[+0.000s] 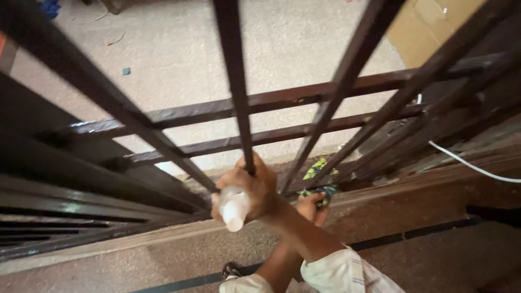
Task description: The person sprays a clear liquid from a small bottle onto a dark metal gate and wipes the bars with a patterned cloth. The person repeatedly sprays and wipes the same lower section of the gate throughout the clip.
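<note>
Cloth (320, 192), patterned, crumpled | left-hand fingers (308, 206) pinching it | right-hand fingers (255, 187) wrapping white bottle (233, 207)

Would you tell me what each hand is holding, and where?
Right hand grips a white bottle around its body. Left hand presses a patterned cloth by its edge.

I note a cardboard box (429, 24) top right, a white cable (472, 165) along the ledge (412, 203), blue scrap (126, 71) on the floor (293, 49).

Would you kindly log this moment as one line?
right hand: grips white bottle at grille bar | left hand: holds green cloth
</note>
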